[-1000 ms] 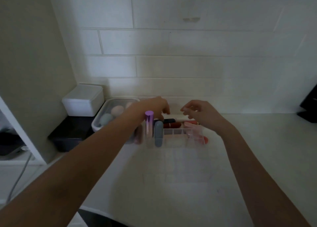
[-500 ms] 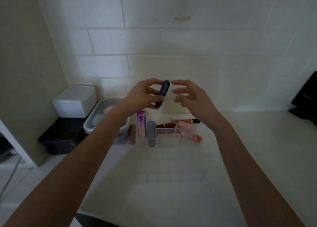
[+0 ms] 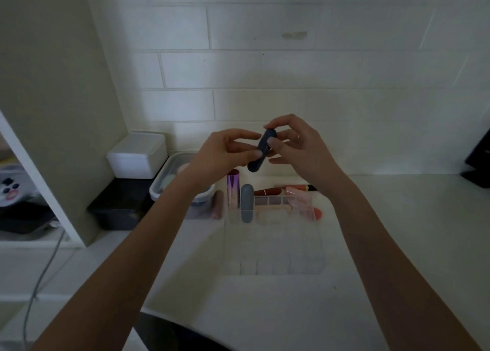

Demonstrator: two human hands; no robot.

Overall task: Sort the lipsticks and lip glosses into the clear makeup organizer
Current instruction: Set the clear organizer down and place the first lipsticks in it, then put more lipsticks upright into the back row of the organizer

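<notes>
A dark blue capsule-shaped lipstick [image 3: 261, 150] is held up in the air, tilted, above the back of the clear makeup organizer [image 3: 275, 267]. My left hand [image 3: 225, 153] pinches its lower half and my right hand [image 3: 299, 149] pinches its upper half. In the organizer's back row a shiny purple tube [image 3: 233, 190] and a grey capsule lipstick [image 3: 247, 203] stand upright. A dusky pink tube [image 3: 218, 204] is just left of them. Behind and right of the organizer lie a dark red lipstick [image 3: 267, 191], a pink lip gloss [image 3: 298, 195] and an orange-red one [image 3: 315, 214].
A white lidded box [image 3: 136, 155] sits on a black box [image 3: 119, 204] at the back left. Beside it is a grey tub [image 3: 161, 183] with sponges. A wall panel [image 3: 53, 98] closes the left side; a tiled wall is behind. A black object [image 3: 478, 165] stands at the far right.
My left hand picked the dark blue lipstick up from behind the organizer and raised it. My right hand came over and took hold of its upper end.
</notes>
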